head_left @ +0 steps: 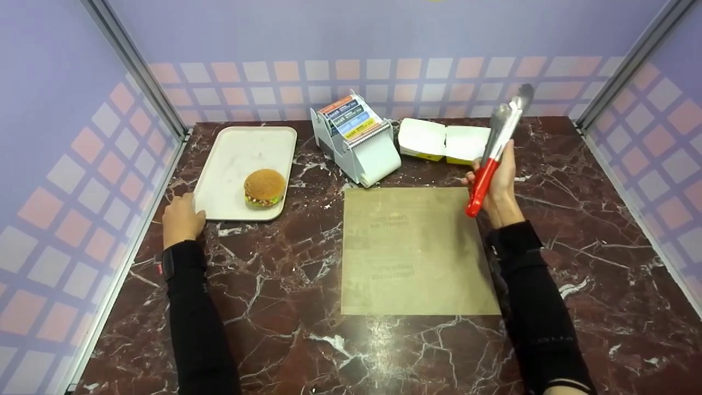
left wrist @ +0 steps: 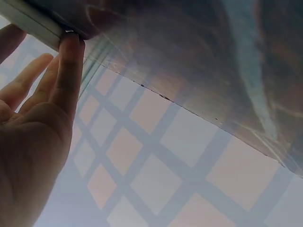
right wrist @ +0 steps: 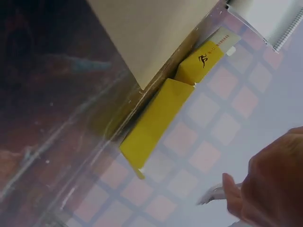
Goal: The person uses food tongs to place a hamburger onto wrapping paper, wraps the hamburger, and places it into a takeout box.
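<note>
In the head view, a white serving tray (head_left: 241, 159) lies at the back left with a hamburger (head_left: 264, 187) near its right front corner. My left hand (head_left: 182, 220) holds the tray's front left corner; the left wrist view shows the fingers (left wrist: 70, 56) against its rim. Over the right side of the counter, my right hand (head_left: 502, 181) grips red-handled metal tongs (head_left: 482, 184), raised with their tips pointing up and away. Below and left of the tongs, a sheet of brown wrapping paper (head_left: 411, 252) lies flat. Behind it stands an open white-and-yellow burger box (head_left: 422, 137).
A grey label dispenser (head_left: 351, 140) with colored labels and a white roll stands at the back middle, between tray and box. The dark red marble counter (head_left: 263, 329) is bounded by tiled-pattern walls (head_left: 378, 71) at the back and sides.
</note>
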The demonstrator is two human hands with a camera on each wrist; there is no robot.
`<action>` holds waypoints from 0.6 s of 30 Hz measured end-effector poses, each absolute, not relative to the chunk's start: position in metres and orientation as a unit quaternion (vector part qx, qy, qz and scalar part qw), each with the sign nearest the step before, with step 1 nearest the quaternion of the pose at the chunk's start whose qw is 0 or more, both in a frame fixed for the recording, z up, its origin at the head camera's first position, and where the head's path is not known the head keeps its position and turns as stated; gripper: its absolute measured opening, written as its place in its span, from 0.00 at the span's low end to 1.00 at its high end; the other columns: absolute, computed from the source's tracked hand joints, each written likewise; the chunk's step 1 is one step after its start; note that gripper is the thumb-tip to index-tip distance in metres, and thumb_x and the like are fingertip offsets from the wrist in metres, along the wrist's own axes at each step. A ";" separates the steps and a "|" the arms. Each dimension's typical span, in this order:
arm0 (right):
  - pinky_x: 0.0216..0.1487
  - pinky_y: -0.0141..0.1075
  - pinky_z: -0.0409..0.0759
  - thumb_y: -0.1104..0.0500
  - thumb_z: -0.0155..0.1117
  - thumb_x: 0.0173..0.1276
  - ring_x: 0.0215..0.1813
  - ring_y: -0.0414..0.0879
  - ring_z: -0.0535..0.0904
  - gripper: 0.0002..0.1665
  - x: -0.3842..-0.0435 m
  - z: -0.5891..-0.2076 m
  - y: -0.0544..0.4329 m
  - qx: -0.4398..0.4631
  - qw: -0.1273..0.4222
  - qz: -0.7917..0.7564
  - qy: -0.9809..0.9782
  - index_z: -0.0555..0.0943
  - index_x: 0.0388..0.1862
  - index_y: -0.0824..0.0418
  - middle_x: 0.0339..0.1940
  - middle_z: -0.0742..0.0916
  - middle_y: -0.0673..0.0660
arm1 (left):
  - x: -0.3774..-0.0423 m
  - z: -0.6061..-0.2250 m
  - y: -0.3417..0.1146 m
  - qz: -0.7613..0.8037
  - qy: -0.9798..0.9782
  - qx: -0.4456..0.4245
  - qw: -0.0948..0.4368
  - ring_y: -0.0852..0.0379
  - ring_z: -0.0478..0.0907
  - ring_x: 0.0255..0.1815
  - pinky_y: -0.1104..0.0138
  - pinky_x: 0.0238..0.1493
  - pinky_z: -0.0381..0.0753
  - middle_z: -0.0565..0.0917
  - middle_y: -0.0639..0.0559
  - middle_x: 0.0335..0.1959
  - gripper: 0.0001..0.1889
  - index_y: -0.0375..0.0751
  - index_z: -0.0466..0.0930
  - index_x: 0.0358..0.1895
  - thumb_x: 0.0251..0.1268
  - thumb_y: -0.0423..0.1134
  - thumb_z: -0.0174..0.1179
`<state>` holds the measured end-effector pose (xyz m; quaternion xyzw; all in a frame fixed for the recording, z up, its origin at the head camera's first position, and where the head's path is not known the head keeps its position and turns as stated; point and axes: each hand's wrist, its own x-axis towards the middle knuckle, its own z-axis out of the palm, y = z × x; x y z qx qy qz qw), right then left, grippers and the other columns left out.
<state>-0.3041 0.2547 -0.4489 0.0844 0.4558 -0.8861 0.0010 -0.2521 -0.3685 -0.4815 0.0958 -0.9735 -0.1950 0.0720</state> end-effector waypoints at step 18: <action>0.26 0.50 0.88 0.24 0.47 0.73 0.41 0.56 0.87 0.53 -0.263 -0.429 0.061 -0.238 0.084 -0.481 0.839 0.42 0.87 0.41 0.80 0.68 0.68 | -0.254 -0.480 -0.373 -0.214 -0.972 0.093 0.019 0.19 0.67 0.65 0.34 0.70 0.66 0.68 0.17 0.64 0.35 0.16 0.60 0.72 0.66 0.36 0.57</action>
